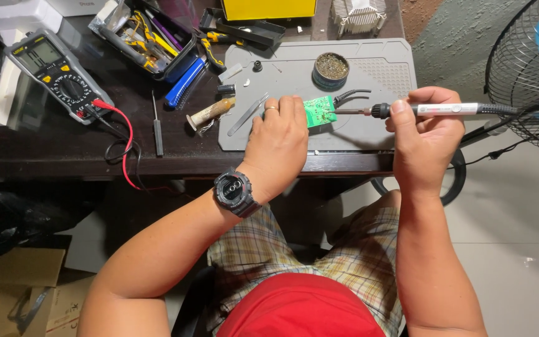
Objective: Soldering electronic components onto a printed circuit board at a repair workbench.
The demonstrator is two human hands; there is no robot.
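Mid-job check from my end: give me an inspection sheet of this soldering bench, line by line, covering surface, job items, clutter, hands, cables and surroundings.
Surface: grey work mat on a dark desk.
Job's things: green circuit board on the mat; soldering iron level, tip at the board's right edge.
Clutter: round tin, tweezers, screwdriver, multimeter, tool tray.
Hands: left hand with fingers on the board; right hand gripping the iron.
Cables: red and black meter leads looping over the desk edge; iron's cord running right.
Surroundings: fan at right, cardboard boxes on the floor at left.
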